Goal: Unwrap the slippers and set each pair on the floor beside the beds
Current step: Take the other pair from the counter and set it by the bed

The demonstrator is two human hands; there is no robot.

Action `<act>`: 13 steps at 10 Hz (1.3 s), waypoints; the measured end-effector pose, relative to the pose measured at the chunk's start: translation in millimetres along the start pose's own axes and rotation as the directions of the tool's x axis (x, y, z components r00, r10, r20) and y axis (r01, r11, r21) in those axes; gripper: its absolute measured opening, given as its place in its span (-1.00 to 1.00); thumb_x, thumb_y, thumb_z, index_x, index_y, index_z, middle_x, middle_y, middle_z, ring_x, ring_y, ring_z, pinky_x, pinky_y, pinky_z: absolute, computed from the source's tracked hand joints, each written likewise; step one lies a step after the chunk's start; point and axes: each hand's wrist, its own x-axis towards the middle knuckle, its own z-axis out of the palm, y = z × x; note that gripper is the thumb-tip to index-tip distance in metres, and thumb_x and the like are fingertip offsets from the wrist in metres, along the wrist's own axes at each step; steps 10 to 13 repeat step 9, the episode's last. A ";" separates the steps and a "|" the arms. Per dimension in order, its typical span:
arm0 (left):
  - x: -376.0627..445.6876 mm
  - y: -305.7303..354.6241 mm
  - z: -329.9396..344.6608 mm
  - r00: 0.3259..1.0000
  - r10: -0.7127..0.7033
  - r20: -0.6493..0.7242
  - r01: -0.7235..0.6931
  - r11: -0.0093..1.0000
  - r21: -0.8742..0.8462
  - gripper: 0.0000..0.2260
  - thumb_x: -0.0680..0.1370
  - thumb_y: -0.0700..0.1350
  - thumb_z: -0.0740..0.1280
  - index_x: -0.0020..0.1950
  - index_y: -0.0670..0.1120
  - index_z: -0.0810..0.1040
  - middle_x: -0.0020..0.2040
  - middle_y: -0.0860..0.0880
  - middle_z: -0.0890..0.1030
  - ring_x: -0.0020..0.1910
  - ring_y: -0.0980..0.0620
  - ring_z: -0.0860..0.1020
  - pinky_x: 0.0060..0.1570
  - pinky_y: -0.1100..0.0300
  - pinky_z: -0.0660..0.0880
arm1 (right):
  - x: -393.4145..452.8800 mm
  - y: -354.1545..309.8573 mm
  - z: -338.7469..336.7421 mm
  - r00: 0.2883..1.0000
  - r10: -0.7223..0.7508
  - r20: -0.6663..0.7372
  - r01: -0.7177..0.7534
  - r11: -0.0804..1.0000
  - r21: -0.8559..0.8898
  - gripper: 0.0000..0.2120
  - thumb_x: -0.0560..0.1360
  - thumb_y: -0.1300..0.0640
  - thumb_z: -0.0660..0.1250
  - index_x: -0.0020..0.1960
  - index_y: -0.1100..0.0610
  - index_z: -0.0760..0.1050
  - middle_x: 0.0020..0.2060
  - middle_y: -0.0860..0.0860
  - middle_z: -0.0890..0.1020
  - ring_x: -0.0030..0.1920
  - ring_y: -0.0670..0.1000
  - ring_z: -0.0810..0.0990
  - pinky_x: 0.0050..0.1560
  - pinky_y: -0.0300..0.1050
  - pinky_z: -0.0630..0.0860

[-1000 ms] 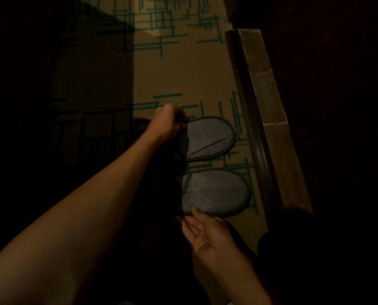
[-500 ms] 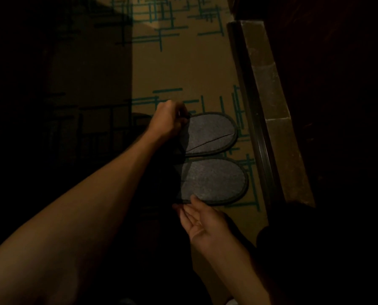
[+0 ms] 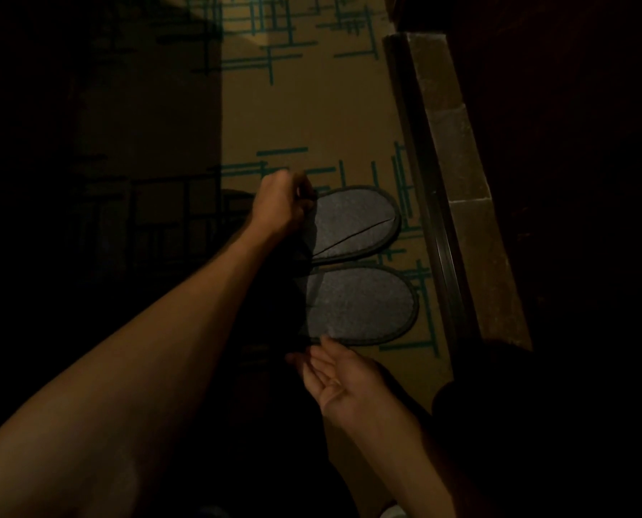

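1. The room is dim; a tan carpet [image 3: 312, 117] with teal line patterns covers the floor, lit in a strip down the middle and falling into deep shadow on the left.
2. A dark baseboard with a stone-like ledge [image 3: 457, 151] runs along the right edge of the carpet, and beyond it everything is black.
3. Two grey slippers with dark trim lie flat on the carpet side by side, close to that right edge, their rounded ends pointing toward the ledge.
4. The far slipper [image 3: 353, 224] shows a thin dark line across its grey surface; the near slipper [image 3: 360, 304] lies just beside it, their rims almost touching.
5. The left arm reaches long and straight from the lower left corner, bare to the wrist.
6. The left hand [image 3: 280, 207] sits at the shadowed end of the far slipper, knuckles up, fingers curled and pinching its edge.
7. The right forearm comes up from the bottom edge, bare, bent slightly inward.
8. The right hand [image 3: 340, 379] is turned palm up, fingers relaxed and nearly straight, holding nothing.
9. Its fingertips [image 3: 325, 342] reach the near rim of the near slipper; whether they actually touch it cannot be told in the dark.
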 end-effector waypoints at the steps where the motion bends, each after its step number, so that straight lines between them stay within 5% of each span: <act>1: -2.3 0.5 1.3 1.000 -0.017 -0.017 0.016 1.000 -0.013 -0.85 0.46 -0.24 0.43 0.01 -0.18 0.68 -0.01 -0.21 0.69 0.05 -0.16 0.62 -0.02 0.12 0.50 | 1.3 -0.3 -0.8 1.000 0.000 0.006 0.000 1.000 -0.011 -0.62 0.60 0.22 0.28 0.32 0.45 0.41 0.25 0.31 0.52 0.31 0.24 0.52 0.21 0.02 0.49; 4: -3.5 0.8 -2.5 1.000 -0.003 -0.020 0.002 0.999 -0.042 -0.84 0.47 -0.25 0.43 0.03 -0.20 0.69 0.00 -0.23 0.69 0.05 -0.17 0.62 -0.02 0.14 0.47 | 9.0 2.4 -3.9 1.000 -0.020 0.023 0.020 1.000 -0.013 -0.64 0.59 0.20 0.30 0.29 0.40 0.43 0.29 0.30 0.50 0.29 0.24 0.54 -0.09 -0.08 0.60; 6: -7.5 -1.7 -1.8 0.996 -0.049 -0.070 0.043 0.995 -0.087 -0.79 0.46 -0.14 0.47 0.06 -0.17 0.66 0.02 -0.18 0.68 0.04 -0.13 0.61 -0.13 0.23 0.36 | 5.6 10.5 -12.0 0.997 -0.063 0.050 0.070 0.983 -0.169 -0.73 0.64 0.10 0.19 -0.02 0.30 0.52 -0.10 0.21 0.64 -0.11 0.16 0.64 -0.17 -0.05 0.58; 7: -18.7 0.8 -8.7 0.992 -0.073 -0.107 0.063 0.994 -0.090 -0.72 0.46 -0.13 0.46 0.14 -0.19 0.63 0.10 -0.23 0.64 0.10 -0.16 0.60 0.08 0.13 0.47 | -2.0 14.3 -18.0 0.991 -0.126 0.043 0.133 0.951 -0.279 -0.81 0.60 0.20 0.21 0.07 0.30 0.53 -0.09 0.19 0.67 -0.16 0.13 0.66 -0.25 -0.09 0.57; 9: -70.7 13.8 -41.3 0.942 -0.325 -0.083 0.286 0.908 -0.307 -0.73 0.43 -0.14 0.44 0.10 -0.19 0.60 0.09 -0.22 0.64 0.06 -0.11 0.60 0.05 0.14 0.53 | -60.5 2.7 -53.1 0.970 -0.245 0.009 0.214 0.829 -0.517 -0.84 0.62 0.23 0.16 -0.08 0.18 0.48 -0.18 0.14 0.65 -0.22 0.10 0.64 -0.20 -0.10 0.57; 13: -70.7 13.8 -41.3 0.942 -0.325 -0.083 0.286 0.908 -0.307 -0.73 0.43 -0.14 0.44 0.10 -0.19 0.60 0.09 -0.22 0.64 0.06 -0.11 0.60 0.05 0.14 0.53 | -60.5 2.7 -53.1 0.970 -0.245 0.009 0.214 0.829 -0.517 -0.84 0.62 0.23 0.16 -0.08 0.18 0.48 -0.18 0.14 0.65 -0.22 0.10 0.64 -0.20 -0.10 0.57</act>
